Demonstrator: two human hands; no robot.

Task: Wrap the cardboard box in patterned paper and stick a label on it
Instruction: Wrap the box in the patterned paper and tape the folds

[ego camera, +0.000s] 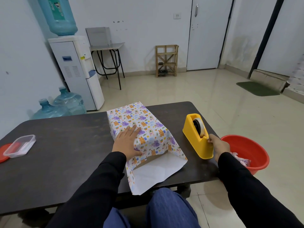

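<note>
A cardboard box (152,159) lies on the dark table (62,145), covered over its top and sides by patterned paper (148,125) with cartoon animals. The near end of the paper hangs open, white side up, and shows the brown box end. My left hand (127,141) presses flat on the paper on top of the box, fingers straight. My right hand (218,143) pinches the tape end at the cutter of a yellow tape dispenser (196,137), which stands just right of the box.
A clear plastic container (20,145) sits on a red lid (4,154) near the table's left edge. A red bucket (248,152) with crumpled wrap stands on the floor at the right. Water bottles and a dispenser stand behind the table at left.
</note>
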